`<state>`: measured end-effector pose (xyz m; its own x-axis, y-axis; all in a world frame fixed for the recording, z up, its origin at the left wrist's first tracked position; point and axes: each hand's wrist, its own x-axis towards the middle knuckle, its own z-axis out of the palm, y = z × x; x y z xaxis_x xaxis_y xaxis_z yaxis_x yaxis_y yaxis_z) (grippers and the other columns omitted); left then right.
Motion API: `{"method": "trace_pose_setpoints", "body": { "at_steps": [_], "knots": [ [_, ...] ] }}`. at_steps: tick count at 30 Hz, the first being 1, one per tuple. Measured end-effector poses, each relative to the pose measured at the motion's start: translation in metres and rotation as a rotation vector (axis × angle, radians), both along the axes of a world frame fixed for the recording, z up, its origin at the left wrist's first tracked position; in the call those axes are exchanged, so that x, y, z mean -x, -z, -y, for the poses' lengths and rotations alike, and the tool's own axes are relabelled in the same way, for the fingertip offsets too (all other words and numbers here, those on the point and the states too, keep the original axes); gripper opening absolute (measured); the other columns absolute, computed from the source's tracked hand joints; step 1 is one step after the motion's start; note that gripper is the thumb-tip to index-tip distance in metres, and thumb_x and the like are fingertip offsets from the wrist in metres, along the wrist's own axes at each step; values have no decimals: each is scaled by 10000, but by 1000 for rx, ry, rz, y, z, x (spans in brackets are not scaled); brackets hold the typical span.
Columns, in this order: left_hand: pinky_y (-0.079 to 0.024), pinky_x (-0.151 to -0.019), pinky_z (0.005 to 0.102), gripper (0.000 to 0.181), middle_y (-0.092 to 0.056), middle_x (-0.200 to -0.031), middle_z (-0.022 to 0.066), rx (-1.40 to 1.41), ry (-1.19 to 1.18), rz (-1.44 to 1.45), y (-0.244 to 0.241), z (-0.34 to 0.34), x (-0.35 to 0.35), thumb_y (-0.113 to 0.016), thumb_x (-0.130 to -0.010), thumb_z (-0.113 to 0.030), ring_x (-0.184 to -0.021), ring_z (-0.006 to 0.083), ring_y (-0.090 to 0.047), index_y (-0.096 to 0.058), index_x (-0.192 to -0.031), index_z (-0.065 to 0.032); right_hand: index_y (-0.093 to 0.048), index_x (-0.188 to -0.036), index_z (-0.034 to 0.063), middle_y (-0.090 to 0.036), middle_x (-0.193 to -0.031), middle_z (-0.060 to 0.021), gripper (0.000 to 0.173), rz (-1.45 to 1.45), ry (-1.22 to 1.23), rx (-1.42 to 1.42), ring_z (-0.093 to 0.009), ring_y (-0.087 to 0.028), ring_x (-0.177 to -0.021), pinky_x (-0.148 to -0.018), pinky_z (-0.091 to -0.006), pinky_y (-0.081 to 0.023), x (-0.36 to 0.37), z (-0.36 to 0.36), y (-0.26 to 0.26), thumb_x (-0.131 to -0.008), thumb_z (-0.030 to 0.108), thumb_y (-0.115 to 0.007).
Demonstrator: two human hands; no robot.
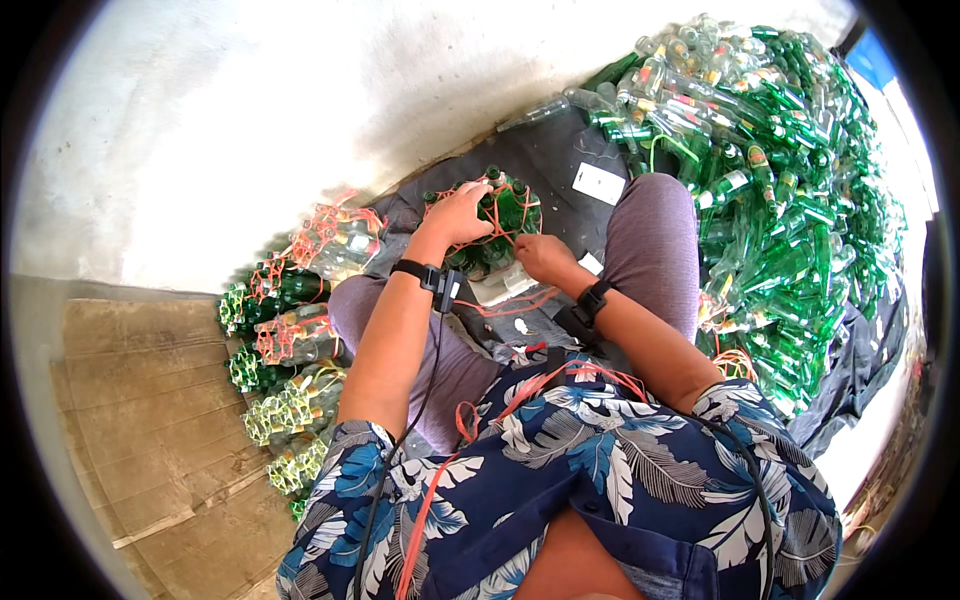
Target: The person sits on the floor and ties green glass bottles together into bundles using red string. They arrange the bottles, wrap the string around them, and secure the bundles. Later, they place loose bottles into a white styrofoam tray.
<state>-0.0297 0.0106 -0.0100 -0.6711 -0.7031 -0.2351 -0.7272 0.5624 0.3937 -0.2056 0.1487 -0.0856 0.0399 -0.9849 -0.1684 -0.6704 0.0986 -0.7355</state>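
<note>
A cluster of green glass bottles (pixel 517 210) stands before me between my knees, bound around the necks with pinkish-red plastic twine (pixel 472 241). My left hand (pixel 459 214) rests over the bottle tops, fingers spread across the necks and twine. At the cluster's near right side, my right hand (pixel 541 259) is closed with the twine pinched in its fingers. The bottles' bases are partly hidden by my hands and a whitish tray-like piece (pixel 499 286) in front of them. Loose twine (pixel 525 304) trails towards my lap.
A large heap of loose green and clear bottles (pixel 787 195) rises on my right. Several tied bottle bundles (pixel 296 405) lie to my left beside flattened cardboard (pixel 157 420). A white wall (pixel 300 97) stands ahead. A white card (pixel 598 183) lies on the black sheet (pixel 566 142).
</note>
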Motion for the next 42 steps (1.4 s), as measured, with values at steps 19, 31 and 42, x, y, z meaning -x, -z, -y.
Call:
{"method": "trace_pose_setpoints", "body": {
  "at_steps": [19, 31, 42],
  "knots": [
    [-305, -1087, 668, 490, -762, -1189, 34, -25, -13, 93, 15, -34, -8, -722, -925, -315, -1152, 279, -688, -617, -1403, -304, -696, -963, 57, -696, -911, -249, 257, 46, -46, 160, -494, -657, -865, -762, -557, -527, 0, -8, -8, -974, 243, -519],
    [-288, -1095, 617, 466, -769, -1172, -26, -68, -57, 62, 15, -32, -10, -726, -920, -324, -1132, 219, -695, -648, -1379, -304, -680, -906, 60, -707, -873, -209, 227, -18, -230, 344, -456, -676, -839, -743, -537, -541, 13, 0, 33, -962, 201, -511],
    [-314, -1075, 602, 446, -759, -1202, -16, -52, -44, 86, 13, -30, -10, -705, -940, -335, -1130, 231, -693, -645, -1382, -317, -688, -903, 31, -696, -900, -167, 198, -17, -366, 431, -364, -690, -857, -755, -455, -551, 23, -7, -4, -928, 142, -526]
  ]
}}
